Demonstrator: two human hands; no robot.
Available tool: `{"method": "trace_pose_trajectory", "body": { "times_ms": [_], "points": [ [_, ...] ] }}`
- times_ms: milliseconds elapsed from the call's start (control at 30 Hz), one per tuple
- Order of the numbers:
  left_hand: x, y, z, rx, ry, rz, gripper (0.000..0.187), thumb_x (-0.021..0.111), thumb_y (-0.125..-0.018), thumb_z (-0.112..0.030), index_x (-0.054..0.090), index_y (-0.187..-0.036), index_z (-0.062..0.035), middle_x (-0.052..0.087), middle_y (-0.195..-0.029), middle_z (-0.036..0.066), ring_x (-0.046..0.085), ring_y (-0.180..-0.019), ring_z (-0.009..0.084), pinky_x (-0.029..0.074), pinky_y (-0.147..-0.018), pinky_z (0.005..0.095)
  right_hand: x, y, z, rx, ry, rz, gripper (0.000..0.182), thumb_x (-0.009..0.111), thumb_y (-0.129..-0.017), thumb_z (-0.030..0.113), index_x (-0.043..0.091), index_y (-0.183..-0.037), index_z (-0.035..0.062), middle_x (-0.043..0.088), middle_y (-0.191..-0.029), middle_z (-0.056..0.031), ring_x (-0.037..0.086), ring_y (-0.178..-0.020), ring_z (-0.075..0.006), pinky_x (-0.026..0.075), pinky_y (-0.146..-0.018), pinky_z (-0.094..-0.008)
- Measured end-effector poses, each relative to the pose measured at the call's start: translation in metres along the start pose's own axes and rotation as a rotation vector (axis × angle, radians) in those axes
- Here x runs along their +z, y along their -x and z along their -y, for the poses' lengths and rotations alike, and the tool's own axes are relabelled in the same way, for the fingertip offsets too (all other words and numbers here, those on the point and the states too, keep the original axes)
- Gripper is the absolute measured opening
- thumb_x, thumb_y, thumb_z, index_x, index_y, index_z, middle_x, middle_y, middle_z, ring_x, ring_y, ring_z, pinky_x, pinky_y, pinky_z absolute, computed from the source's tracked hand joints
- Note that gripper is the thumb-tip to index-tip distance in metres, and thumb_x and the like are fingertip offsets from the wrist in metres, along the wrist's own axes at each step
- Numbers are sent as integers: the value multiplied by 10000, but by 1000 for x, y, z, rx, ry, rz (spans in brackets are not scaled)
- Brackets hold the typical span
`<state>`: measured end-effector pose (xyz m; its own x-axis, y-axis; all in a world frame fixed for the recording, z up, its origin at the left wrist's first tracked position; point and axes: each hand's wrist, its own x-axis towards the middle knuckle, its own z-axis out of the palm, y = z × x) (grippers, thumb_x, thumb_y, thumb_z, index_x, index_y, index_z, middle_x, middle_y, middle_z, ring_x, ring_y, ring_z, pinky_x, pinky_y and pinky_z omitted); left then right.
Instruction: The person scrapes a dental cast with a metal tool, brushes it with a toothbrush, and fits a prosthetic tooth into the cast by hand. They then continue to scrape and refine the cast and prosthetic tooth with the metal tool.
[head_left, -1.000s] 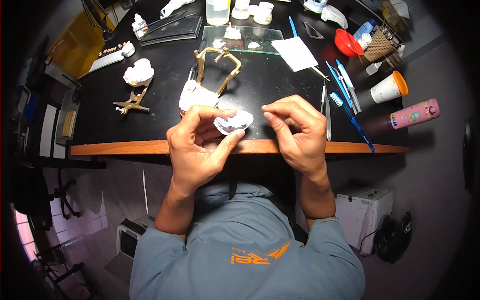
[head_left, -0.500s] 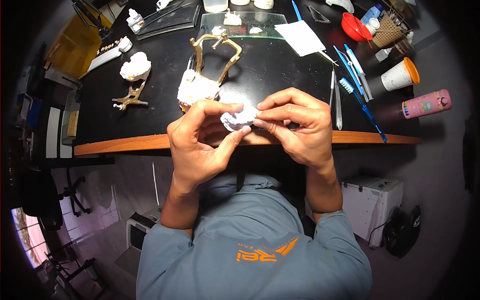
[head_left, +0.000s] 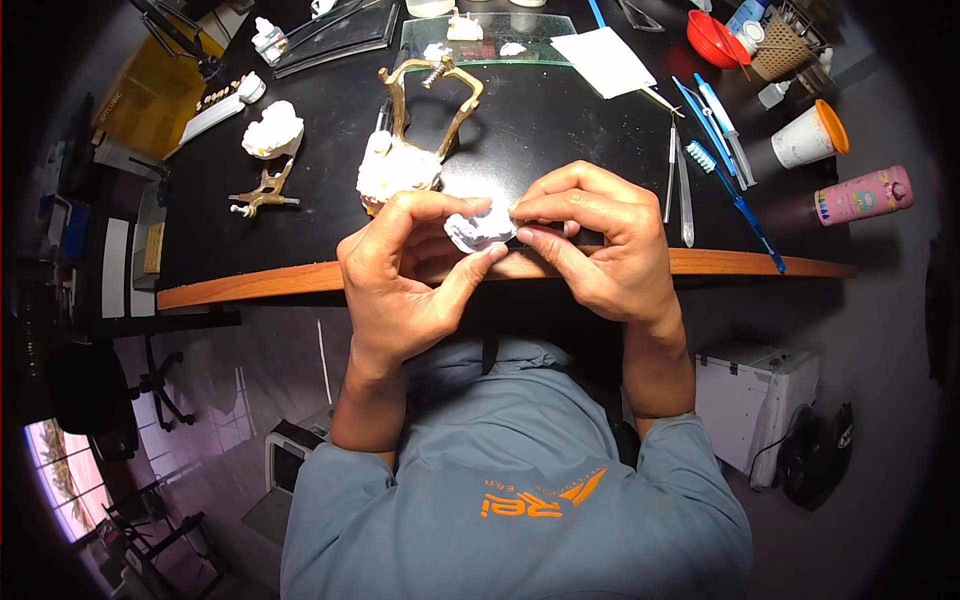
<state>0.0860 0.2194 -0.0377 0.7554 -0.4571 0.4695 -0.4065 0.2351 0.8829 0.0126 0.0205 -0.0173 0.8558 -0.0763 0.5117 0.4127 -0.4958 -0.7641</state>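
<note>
Near the table's front edge, a small whitish-grey piece (head_left: 478, 232), shaped like a dental mould, is held up between my hands; glare washes out its detail. My left hand (head_left: 405, 270) pinches it from the left between thumb and fingers. From the right, my right hand (head_left: 598, 240) has its thumb and fingertips closed at the piece's edge. Just beyond my left hand stands a brass dental articulator (head_left: 462, 125) with a white plaster cast (head_left: 395, 175) on it. Farther left lies another brass articulator part (head_left: 265, 188) bearing a white cast (head_left: 272, 130).
To the right lie a blue toothbrush (head_left: 735, 205), metal tweezers (head_left: 685, 195), a paper cup (head_left: 805, 138) and a pink bottle (head_left: 865, 195). A glass slab (head_left: 540, 40) and white paper pad (head_left: 603, 62) are at the back. The table's wooden edge (head_left: 250, 290) runs below my hands.
The view has shifted slightly, so the table appears a little higher and to the right. Both hands keep hold of the whitish piece, which looks slightly turned.
</note>
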Motion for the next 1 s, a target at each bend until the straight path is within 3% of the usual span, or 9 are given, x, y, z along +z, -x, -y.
{"method": "trace_pose_trajectory", "body": {
  "times_ms": [133, 233, 400, 500, 600, 1000],
  "points": [
    [0, 1, 4, 4, 27, -19, 298, 862, -823, 67, 665, -1045, 41, 778, -1054, 171, 772, -1012, 196, 662, -841, 304, -1, 1, -4, -13, -32, -20, 185, 809, -803, -78, 808, -946, 40, 760, -902, -67, 693, -734, -125, 510, -598, -249],
    [-4, 6, 5, 44, -43, 26, 393, 859, -792, 127, 597, -1064, 21, 732, -1172, 245, 726, -1123, 220, 640, -916, 313, -3, 3, -8, -19, -77, -59, 185, 805, -801, -87, 810, -941, 33, 763, -885, -70, 672, -719, -108, 503, -613, -239],
    [0, 8, 12, 200, -158, -5, 387, 880, -763, 130, 598, -1015, 48, 723, -1172, 291, 751, -1045, 231, 676, -772, 277, -2, 4, -7, 9, -133, -81, 168, 813, -809, -77, 821, -938, 30, 778, -872, -80, 667, -720, -94, 495, -619, -230],
    [1, 8, 14, 260, -216, -4, 383, 887, -753, 132, 606, -1001, 52, 727, -1157, 289, 753, -1052, 239, 678, -790, 295, -2, 4, -6, 49, -142, -94, 153, 823, -822, -54, 829, -944, 38, 783, -874, -81, 668, -715, -92, 493, -614, -230],
    [5, 6, 13, 326, -269, -72, 333, 934, -733, 47, 663, -925, 29, 775, -1061, 207, 787, -934, 214, 653, -736, 283, -2, 4, -6, 74, -130, -89, 134, 834, -833, -26, 833, -946, 48, 783, -868, -73, 667, -713, -88, 482, -603, -226],
    [6, 6, 13, 289, -188, -78, 341, 933, -733, 52, 655, -930, 27, 773, -1056, 215, 784, -934, 206, 651, -713, 272, -1, 3, -10, 2, -70, -90, 116, 865, -828, 26, 836, -936, 58, 779, -835, -63, 677, -705, -93, 467, -581, -231]
  ]
}}
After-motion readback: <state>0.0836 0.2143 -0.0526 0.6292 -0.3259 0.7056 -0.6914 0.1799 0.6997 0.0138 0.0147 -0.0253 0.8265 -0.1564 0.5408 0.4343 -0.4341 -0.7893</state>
